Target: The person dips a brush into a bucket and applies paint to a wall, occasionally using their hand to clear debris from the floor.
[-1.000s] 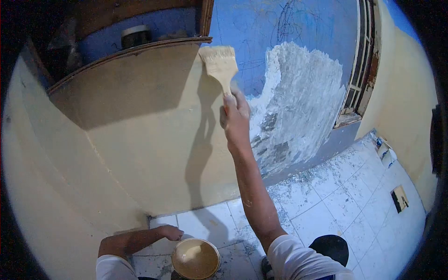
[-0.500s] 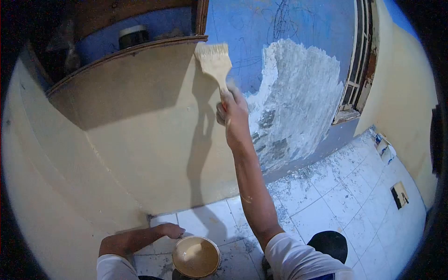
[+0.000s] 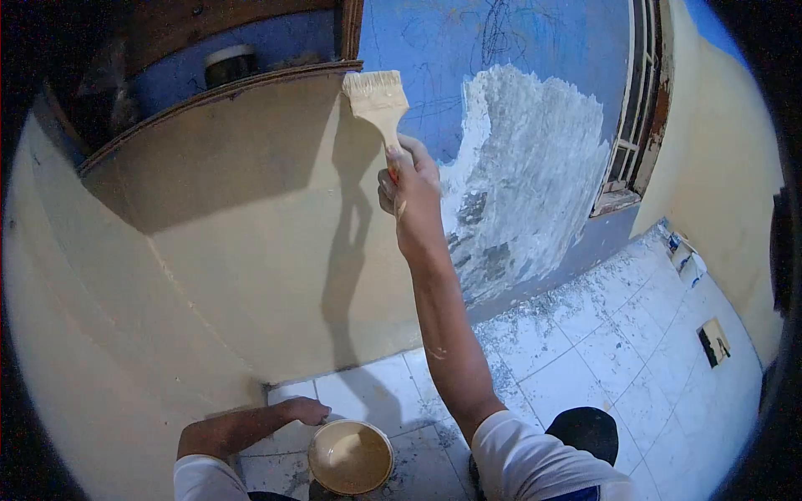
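My right hand is wrapped around the handle of a wide paintbrush coated in cream paint. The brush points up, its bristle tips near the end of the wooden shelf edge, where the cream wall meets the blue one. Low in the view, my left hand is closed at the far rim of a round paint bucket; its fingertips are partly hidden. Cream paint shows inside the bucket. The cream wall lies in front of me, with the shadow of my arm and brush on it.
Above left, a shelf juts out and carries a dark jar with a white lid. A scraped grey patch breaks the blue wall. A window is at right. Debris and a small square object lie on the tiled floor.
My right hand and the brush have shifted slightly up and left in the view, along with a slight turn of the camera. My left hand stays at the bucket.
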Action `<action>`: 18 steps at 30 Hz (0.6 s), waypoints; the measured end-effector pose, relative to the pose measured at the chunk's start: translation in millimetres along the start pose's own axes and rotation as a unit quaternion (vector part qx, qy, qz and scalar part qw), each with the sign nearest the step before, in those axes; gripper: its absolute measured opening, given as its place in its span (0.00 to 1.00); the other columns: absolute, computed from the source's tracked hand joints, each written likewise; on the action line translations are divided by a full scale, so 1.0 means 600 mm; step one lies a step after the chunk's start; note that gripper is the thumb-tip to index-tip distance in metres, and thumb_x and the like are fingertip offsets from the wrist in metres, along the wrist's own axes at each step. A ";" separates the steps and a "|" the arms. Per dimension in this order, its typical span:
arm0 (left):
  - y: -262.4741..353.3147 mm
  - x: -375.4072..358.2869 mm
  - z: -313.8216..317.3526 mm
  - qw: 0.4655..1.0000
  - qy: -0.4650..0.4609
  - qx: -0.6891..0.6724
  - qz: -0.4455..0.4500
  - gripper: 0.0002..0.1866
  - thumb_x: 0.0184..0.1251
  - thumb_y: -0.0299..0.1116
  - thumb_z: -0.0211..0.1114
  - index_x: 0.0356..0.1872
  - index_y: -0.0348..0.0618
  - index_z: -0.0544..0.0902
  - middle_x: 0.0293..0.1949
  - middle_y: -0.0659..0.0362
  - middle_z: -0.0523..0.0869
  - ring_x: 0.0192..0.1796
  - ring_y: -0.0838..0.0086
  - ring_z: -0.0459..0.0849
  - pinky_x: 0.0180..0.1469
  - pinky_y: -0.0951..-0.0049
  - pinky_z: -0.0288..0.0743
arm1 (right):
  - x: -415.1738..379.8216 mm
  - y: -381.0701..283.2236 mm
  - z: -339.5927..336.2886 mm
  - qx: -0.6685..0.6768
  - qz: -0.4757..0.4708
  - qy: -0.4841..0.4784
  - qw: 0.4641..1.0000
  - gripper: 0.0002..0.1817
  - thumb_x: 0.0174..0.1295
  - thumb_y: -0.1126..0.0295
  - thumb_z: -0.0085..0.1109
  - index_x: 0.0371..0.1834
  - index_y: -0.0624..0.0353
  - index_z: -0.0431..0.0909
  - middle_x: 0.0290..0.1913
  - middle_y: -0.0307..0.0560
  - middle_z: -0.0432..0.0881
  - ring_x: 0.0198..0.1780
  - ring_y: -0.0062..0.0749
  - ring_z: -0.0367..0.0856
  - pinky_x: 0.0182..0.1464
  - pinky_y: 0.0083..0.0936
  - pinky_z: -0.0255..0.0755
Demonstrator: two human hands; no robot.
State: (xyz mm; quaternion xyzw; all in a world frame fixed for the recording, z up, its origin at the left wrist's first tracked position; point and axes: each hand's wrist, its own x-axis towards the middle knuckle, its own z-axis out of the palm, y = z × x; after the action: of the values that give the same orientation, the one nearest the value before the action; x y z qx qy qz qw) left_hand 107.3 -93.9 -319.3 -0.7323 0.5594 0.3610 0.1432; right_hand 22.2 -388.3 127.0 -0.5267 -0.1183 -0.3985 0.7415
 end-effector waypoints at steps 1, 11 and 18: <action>0.002 -0.001 -0.001 1.000 0.000 -0.004 0.005 0.18 0.65 0.41 0.57 0.50 0.40 0.76 0.44 0.45 0.84 0.48 0.52 0.84 0.47 0.52 0.77 | 0.004 0.023 -0.013 -0.018 -0.002 0.002 1.000 0.14 0.68 0.61 0.51 0.53 0.55 0.72 0.22 0.27 0.60 0.20 0.11 0.55 0.21 0.14 0.49; -0.014 0.030 0.026 0.999 0.015 0.028 0.026 0.20 0.64 0.45 0.59 0.49 0.40 0.76 0.42 0.46 0.85 0.45 0.50 0.84 0.45 0.52 0.77 | -0.276 0.150 -0.107 -0.054 0.263 0.219 0.938 0.10 0.69 0.62 0.51 0.40 0.56 0.75 0.20 0.29 0.63 0.19 0.13 0.59 0.20 0.16 0.54; 0.030 -0.010 -0.017 1.000 0.021 -0.011 -0.006 0.18 0.65 0.44 0.58 0.49 0.43 0.77 0.43 0.46 0.85 0.47 0.51 0.84 0.48 0.52 0.76 | -0.208 0.125 -0.096 -0.130 0.135 0.093 0.978 0.13 0.67 0.61 0.53 0.47 0.58 0.75 0.23 0.30 0.65 0.22 0.13 0.63 0.23 0.14 0.56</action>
State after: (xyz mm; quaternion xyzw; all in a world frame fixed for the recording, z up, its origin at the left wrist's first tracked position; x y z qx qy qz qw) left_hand 93.6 -101.8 -304.6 -0.7446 0.5537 0.3510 0.1258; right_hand -20.0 -370.9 -23.0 -0.5901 0.0761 -0.3537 0.7217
